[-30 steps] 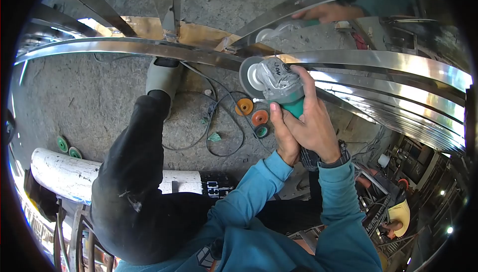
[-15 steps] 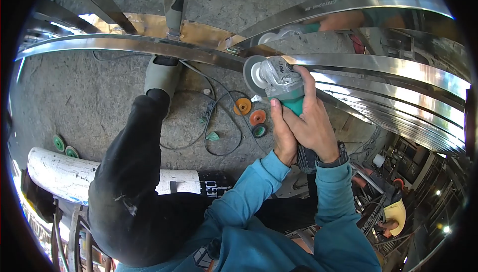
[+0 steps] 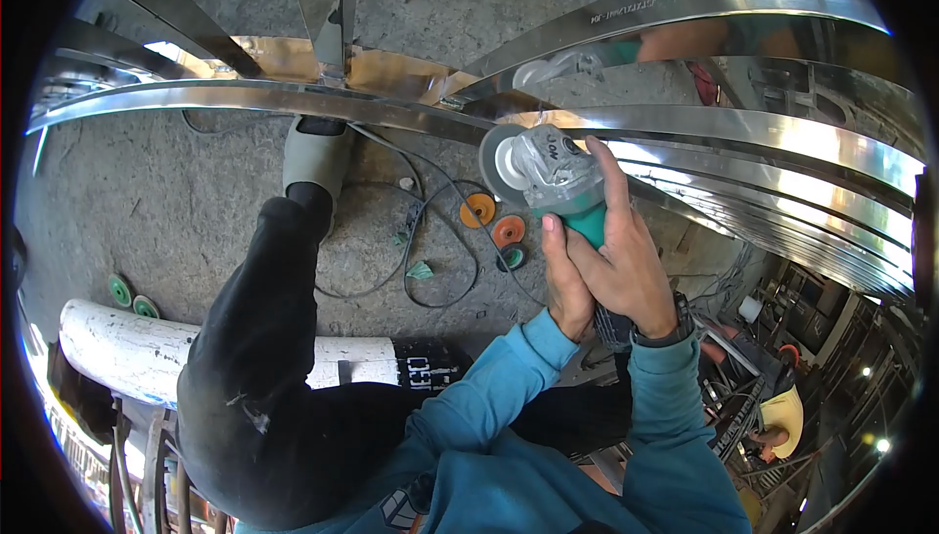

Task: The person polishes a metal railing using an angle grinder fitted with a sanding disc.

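Both my hands are wrapped round an angle grinder (image 3: pixel 559 170) with a grey head, a green body and a round disc at its left. My left hand (image 3: pixel 569 285) grips the body from below, thumb pointing up along it. Over the other side lies my right hand (image 3: pixel 631 265), its index finger stretched up beside the grinder head. The disc sits right at the lower edge of a shiny metal bar (image 3: pixel 411 111), overlapping it in this view. A wristwatch (image 3: pixel 682 317) is on my right wrist.
Loose discs, including an orange one (image 3: pixel 477 210) and a green one (image 3: pixel 119 289), lie on the concrete floor near a looped cable (image 3: pixel 442 301). A white cylinder (image 3: pixel 127 348) lies by my leg. More metal bars (image 3: pixel 782 192) stretch right. Another person (image 3: pixel 782 422) is at lower right.
My hands and the grinder have shifted slightly down and to the right in view. Both hands keep their hold on it.
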### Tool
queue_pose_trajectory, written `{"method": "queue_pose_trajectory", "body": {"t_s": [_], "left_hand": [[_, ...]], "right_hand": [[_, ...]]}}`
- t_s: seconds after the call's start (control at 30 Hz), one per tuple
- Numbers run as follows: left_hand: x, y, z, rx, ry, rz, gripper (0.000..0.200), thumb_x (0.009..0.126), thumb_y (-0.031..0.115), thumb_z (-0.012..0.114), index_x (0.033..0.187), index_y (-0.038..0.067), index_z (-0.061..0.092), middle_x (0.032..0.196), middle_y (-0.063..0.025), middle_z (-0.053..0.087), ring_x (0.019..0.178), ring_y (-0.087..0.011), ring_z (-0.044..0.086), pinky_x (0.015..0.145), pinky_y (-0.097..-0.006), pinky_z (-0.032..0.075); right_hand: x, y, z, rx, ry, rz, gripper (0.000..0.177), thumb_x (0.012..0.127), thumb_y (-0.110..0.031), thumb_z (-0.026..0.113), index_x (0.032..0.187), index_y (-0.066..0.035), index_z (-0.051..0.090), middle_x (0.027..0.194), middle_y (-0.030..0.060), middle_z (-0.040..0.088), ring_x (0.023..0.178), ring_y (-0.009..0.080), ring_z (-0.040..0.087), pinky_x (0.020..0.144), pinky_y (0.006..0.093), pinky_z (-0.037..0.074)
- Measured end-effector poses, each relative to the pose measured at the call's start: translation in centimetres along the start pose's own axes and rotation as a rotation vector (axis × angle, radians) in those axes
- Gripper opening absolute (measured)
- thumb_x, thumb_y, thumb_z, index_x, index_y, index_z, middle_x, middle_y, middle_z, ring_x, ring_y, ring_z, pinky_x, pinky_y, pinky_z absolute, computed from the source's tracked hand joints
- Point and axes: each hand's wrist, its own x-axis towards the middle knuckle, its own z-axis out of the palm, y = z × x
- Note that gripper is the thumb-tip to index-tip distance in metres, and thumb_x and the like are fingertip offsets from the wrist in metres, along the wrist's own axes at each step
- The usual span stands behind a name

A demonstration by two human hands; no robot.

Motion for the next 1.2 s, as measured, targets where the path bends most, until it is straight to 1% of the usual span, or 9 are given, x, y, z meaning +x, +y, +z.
{"method": "queue_pose_trajectory", "body": {"t_s": [0.07, 0.37, 0.7, 0.77, 0.8, 0.87, 0.97, 1.07, 1.2], "left_hand": [[0.5, 0.2, -0.4, 0.008, -0.031, -0.031, 0.073, 0.102, 0.066, 0.035, 0.146, 0.007, 0.041, 0.137, -0.0091, 0.052, 0.123, -0.0217, 0.052, 0.106, -0.0349, 0.042], [1.5, 1.1, -0.6, -0.019, -0.055, -0.119, 0.076, 0.102, 0.067, 0.034, 0.145, 0.006, 0.043, 0.133, -0.0096, 0.056, 0.121, -0.0213, 0.055, 0.104, -0.0343, 0.043], [0.7, 1.1, -0.2, -0.028, -0.064, -0.143, 0.074, 0.103, 0.067, 0.033, 0.146, 0.007, 0.043, 0.134, -0.0087, 0.056, 0.121, -0.0216, 0.055, 0.105, -0.0353, 0.043], [0.1, 0.4, 0.7, -0.053, -0.014, 0.034, 0.074, 0.102, 0.067, 0.034, 0.147, 0.008, 0.042, 0.135, -0.0084, 0.055, 0.122, -0.0217, 0.054, 0.106, -0.036, 0.042], [-0.3, 0.3, 0.7, -0.055, -0.011, 0.034, 0.074, 0.102, 0.067, 0.034, 0.147, 0.008, 0.042, 0.135, -0.0084, 0.055, 0.122, -0.0217, 0.054, 0.106, -0.036, 0.042], [-0.9, 0.0, 0.6, -0.095, 0.041, -0.077, 0.073, 0.102, 0.066, 0.036, 0.147, 0.009, 0.042, 0.136, -0.0084, 0.054, 0.123, -0.0219, 0.053, 0.107, -0.0362, 0.041], [-1.1, 0.4, 0.9, -0.071, 0.03, -0.089, 0.071, 0.101, 0.064, 0.04, 0.146, 0.009, 0.043, 0.135, -0.0081, 0.055, 0.123, -0.0212, 0.054, 0.106, -0.0356, 0.043], [-0.6, 0.2, 0.1, -0.085, -0.035, -0.095, 0.068, 0.102, 0.062, 0.042, 0.144, 0.009, 0.044, 0.132, -0.0074, 0.057, 0.119, -0.0204, 0.057, 0.103, -0.035, 0.045], [0.5, 1.0, 0.1, -0.098, -0.012, -0.123, 0.068, 0.101, 0.062, 0.043, 0.141, 0.008, 0.047, 0.129, -0.007, 0.059, 0.115, -0.0198, 0.059, 0.1, -0.0347, 0.047]], "right_hand": [[0.4, -0.6, 0.3, 0.072, 0.017, 0.051, 0.082, 0.088, -0.014, 0.063, 0.156, -0.003, 0.02, 0.131, 0.0387, 0.055, 0.117, 0.0557, 0.059, 0.101, 0.0537, 0.047], [1.2, 0.0, 1.1, 0.073, 0.035, 0.09, 0.077, 0.091, -0.017, 0.063, 0.152, 0.002, 0.02, 0.127, 0.0428, 0.054, 0.115, 0.0574, 0.059, 0.099, 0.0548, 0.048], [0.7, -0.5, 0.6, 0.053, 0.032, 0.087, 0.077, 0.091, -0.017, 0.063, 0.152, 0.003, 0.02, 0.125, 0.0423, 0.056, 0.112, 0.0561, 0.061, 0.098, 0.0534, 0.049], [0.4, -0.6, 0.0, 0.03, -0.044, 0.035, 0.076, 0.09, -0.016, 0.063, 0.152, 0.003, 0.022, 0.127, 0.0416, 0.055, 0.113, 0.0557, 0.061, 0.099, 0.0533, 0.05], [0.1, -0.5, -0.1, 0.029, -0.047, 0.036, 0.076, 0.09, -0.016, 0.063, 0.152, 0.003, 0.022, 0.127, 0.0416, 0.055, 0.113, 0.0557, 0.061, 0.099, 0.0533, 0.05], [-0.4, -0.5, -0.4, 0.012, -0.048, 0.048, 0.077, 0.089, -0.016, 0.064, 0.152, 0.004, 0.023, 0.129, 0.0406, 0.054, 0.114, 0.0555, 0.061, 0.099, 0.0534, 0.05], [-0.7, -1.1, -0.6, 0.017, -0.018, 0.113, 0.079, 0.089, -0.016, 0.064, 0.153, 0.003, 0.022, 0.13, 0.0404, 0.054, 0.116, 0.0555, 0.059, 0.1, 0.0527, 0.049], [-0.4, -1.0, -0.6, 0.033, -0.001, 0.07, 0.08, 0.089, -0.017, 0.064, 0.154, 0.002, 0.021, 0.132, 0.0405, 0.053, 0.117, 0.0557, 0.059, 0.1, 0.0524, 0.048], [0.3, -0.4, 0.3, 0.042, 0.002, 0.064, 0.081, 0.089, -0.018, 0.065, 0.154, 0.002, 0.021, 0.133, 0.0408, 0.051, 0.118, 0.0558, 0.058, 0.1, 0.0525, 0.048]]}}
